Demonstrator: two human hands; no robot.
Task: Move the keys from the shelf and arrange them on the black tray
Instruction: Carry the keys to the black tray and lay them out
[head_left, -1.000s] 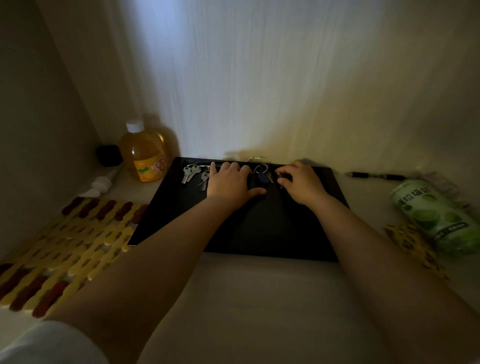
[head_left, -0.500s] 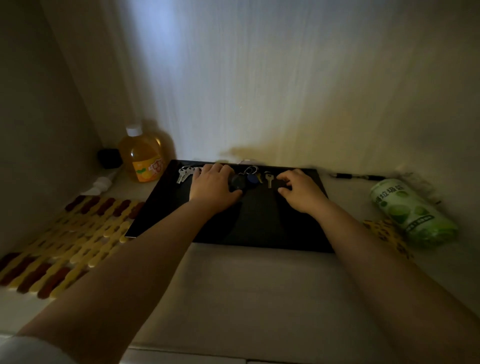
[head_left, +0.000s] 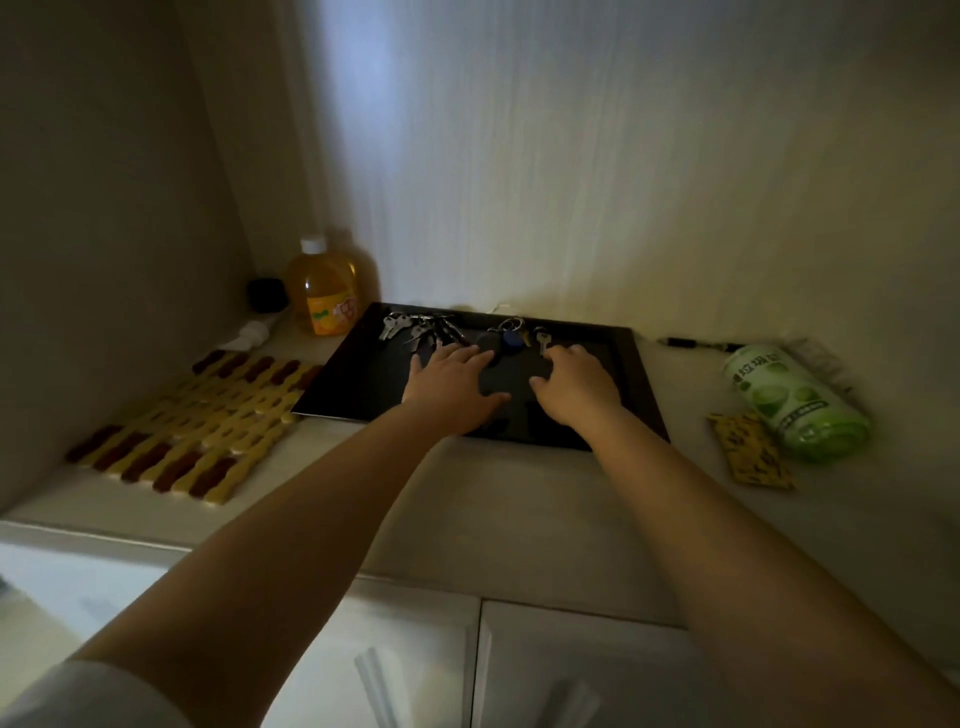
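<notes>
Keys (head_left: 415, 328) already lie on the black tray (head_left: 641, 387), strung along its far edge in 2 groups: a fanned silver bunch at far left, and a cluster with dark and blue fobs (head_left: 501, 340) plus a small single key (head_left: 543, 340) near the middle. Left hand (head_left: 452, 382) hovers palm-down over the tray centre-left, fingers straight and loosely spread, tips just short of the dark fob; whether they touch it is unclear in this dim light. Right hand (head_left: 574, 382) sits beside it, fingers slightly curled and relaxed, gripping nothing, tips just near of the single key.

Key relation: every key lies straight ahead of the fingertips, toward the back wall (farther from the body). The row's long axis runs left-right across the tray, crosswise to both forearms. Left hand is nearer the silver bunch and fobs; right hand is nearer the single key. Any further tidying likely means a short forward reach, each hand taking its own side. Task looks close to done.

Nearby on the counter: orange bottle (head_left: 324, 291), woven mat (head_left: 197, 421), green can (head_left: 789, 402) lying on its side, pen (head_left: 698, 343).
</notes>
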